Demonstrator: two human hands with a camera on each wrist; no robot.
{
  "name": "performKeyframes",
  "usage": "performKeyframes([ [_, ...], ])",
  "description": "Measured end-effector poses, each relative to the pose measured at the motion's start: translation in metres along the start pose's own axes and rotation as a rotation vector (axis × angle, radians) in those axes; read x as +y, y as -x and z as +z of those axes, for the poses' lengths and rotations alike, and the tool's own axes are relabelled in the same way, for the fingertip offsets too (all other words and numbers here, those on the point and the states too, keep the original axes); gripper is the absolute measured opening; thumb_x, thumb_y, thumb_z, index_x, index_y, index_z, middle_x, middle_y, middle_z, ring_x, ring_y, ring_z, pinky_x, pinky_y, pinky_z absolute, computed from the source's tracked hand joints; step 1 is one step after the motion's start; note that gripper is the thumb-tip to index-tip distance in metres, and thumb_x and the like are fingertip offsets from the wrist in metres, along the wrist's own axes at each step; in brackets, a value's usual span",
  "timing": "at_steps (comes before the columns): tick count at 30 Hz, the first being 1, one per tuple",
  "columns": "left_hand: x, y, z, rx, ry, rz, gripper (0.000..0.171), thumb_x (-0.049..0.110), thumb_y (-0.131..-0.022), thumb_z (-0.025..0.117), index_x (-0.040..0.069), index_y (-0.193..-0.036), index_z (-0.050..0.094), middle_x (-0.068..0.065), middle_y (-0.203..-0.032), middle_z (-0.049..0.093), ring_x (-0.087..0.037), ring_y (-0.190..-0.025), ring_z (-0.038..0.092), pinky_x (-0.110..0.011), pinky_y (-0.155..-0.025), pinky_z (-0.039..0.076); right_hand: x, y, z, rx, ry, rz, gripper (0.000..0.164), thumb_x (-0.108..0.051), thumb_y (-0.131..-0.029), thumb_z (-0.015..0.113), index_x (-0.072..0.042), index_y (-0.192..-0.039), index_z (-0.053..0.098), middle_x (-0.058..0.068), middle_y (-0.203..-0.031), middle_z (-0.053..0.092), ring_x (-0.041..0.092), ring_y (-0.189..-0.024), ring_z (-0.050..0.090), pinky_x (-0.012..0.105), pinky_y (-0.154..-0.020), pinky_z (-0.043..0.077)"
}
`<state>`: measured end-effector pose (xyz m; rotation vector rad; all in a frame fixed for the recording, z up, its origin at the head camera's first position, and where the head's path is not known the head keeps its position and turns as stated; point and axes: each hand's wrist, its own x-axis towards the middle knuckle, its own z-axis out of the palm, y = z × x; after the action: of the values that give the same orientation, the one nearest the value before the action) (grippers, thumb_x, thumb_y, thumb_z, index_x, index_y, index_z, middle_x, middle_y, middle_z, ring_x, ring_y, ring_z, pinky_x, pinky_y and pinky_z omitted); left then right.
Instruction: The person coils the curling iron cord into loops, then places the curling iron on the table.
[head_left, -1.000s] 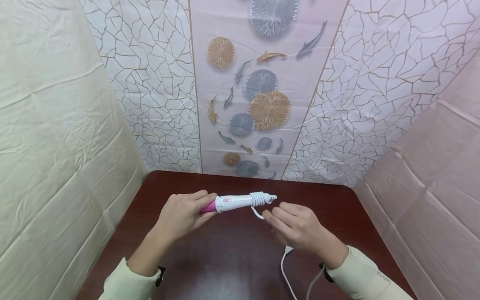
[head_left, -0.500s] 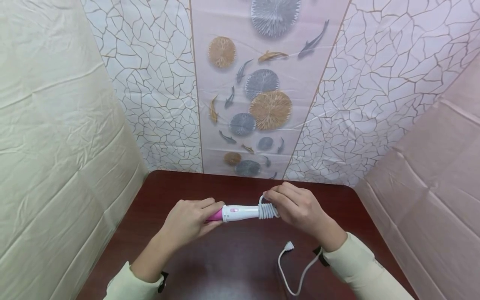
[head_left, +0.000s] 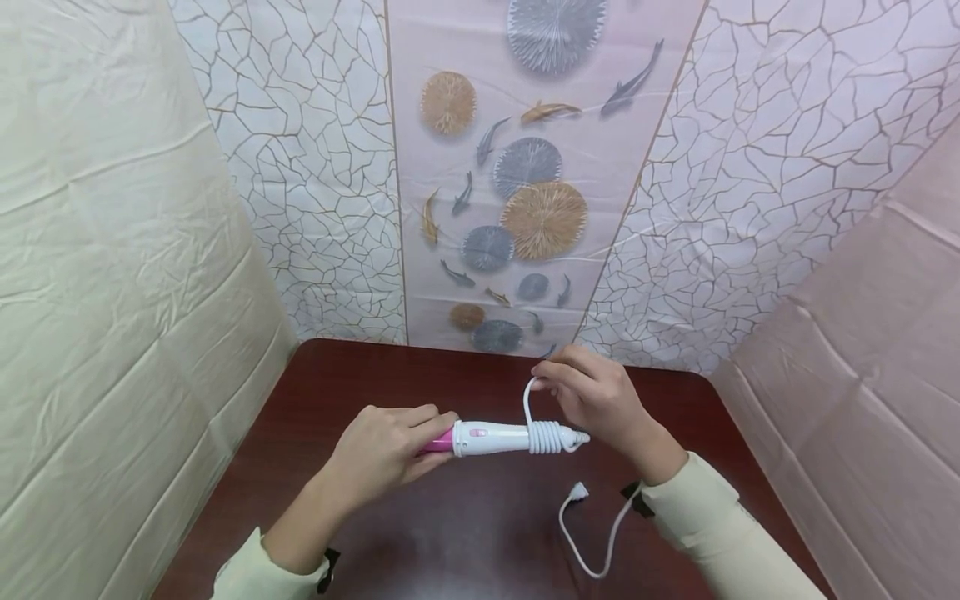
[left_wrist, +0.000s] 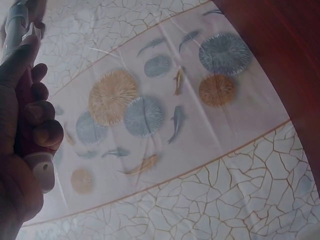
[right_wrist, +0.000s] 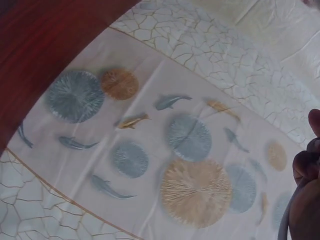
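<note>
A hair styling iron with a white handle and a pink barrel is held level above the table. My left hand grips its pink end, with fingers curled round the barrel in the left wrist view. Several turns of white cord lie round the far part of the handle. My right hand pinches the cord above these coils, and a short length arches between them. Below the right hand, the cord's plug hangs on a loose loop near the right wrist. Most of the right hand is cut off in the right wrist view.
A dark red-brown table lies beneath the hands. Behind it hangs a patterned cloth with fish and round shapes. Pale cloth walls enclose both sides. Dark bands sit at both wrists.
My right hand has moved from below the handle up to above it, bringing the cord round. The iron has shifted slightly right and down in my left hand. The plug now hangs in plain sight.
</note>
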<state>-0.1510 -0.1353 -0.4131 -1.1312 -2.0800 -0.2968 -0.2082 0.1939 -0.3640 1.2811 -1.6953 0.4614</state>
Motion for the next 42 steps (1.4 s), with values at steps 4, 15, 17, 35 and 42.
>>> performKeyframes([
  [4, 0.004, -0.001, -0.001, 0.011, -0.003, 0.008, 0.046, 0.036, -0.080, 0.099, 0.021, -0.119, 0.079, 0.011, -0.082, 0.062, -0.001, -0.061, 0.047, -0.017, -0.051, 0.038, 0.008, 0.009, 0.006, -0.019, -0.012, 0.074, 0.019, -0.017, -0.110, 0.067, -0.004, -0.104, 0.080, 0.007, -0.091, 0.072, 0.018, -0.074, 0.067, 0.031, -0.063, 0.056],
  [15, 0.009, -0.003, -0.005, 0.021, -0.037, -0.002, 0.043, 0.037, -0.084, 0.096, 0.020, -0.119, 0.077, 0.009, -0.084, 0.065, -0.003, -0.062, 0.054, -0.022, -0.049, 0.042, 0.022, 0.037, 0.021, -0.052, -0.121, 0.248, 0.027, -0.032, -0.111, 0.068, -0.009, -0.104, 0.081, 0.001, -0.088, 0.069, 0.008, -0.064, 0.053, 0.021, -0.058, 0.044],
  [17, 0.008, -0.004, -0.007, 0.025, -0.044, -0.012, 0.043, 0.036, -0.084, 0.096, 0.020, -0.118, 0.077, 0.009, -0.085, 0.066, -0.004, -0.062, 0.055, -0.023, -0.049, 0.043, 0.020, 0.043, 0.025, -0.056, -0.158, 0.274, 0.025, -0.030, -0.109, 0.070, -0.009, -0.103, 0.082, 0.000, -0.088, 0.070, 0.008, -0.063, 0.052, 0.020, -0.058, 0.043],
  [35, -0.010, -0.002, -0.006, 0.036, -0.043, -0.158, 0.040, 0.035, -0.082, 0.097, 0.020, -0.114, 0.079, 0.008, -0.087, 0.069, -0.006, -0.058, 0.051, -0.025, -0.049, 0.039, -0.045, 0.080, 0.039, -0.035, -0.178, 0.189, 0.017, -0.020, -0.107, 0.073, -0.011, -0.100, 0.085, 0.000, -0.094, 0.081, 0.017, -0.081, 0.071, 0.031, -0.071, 0.059],
  [42, -0.014, 0.001, -0.001, 0.010, -0.023, -0.212, 0.042, 0.034, -0.080, 0.099, 0.020, -0.114, 0.081, 0.008, -0.088, 0.071, -0.008, -0.058, 0.053, -0.026, -0.050, 0.042, -0.058, 0.061, 0.028, -0.023, -0.190, 0.063, 0.018, -0.014, -0.107, 0.071, -0.007, -0.095, 0.081, -0.002, -0.082, 0.071, 0.010, -0.066, 0.050, 0.017, -0.061, 0.040],
])
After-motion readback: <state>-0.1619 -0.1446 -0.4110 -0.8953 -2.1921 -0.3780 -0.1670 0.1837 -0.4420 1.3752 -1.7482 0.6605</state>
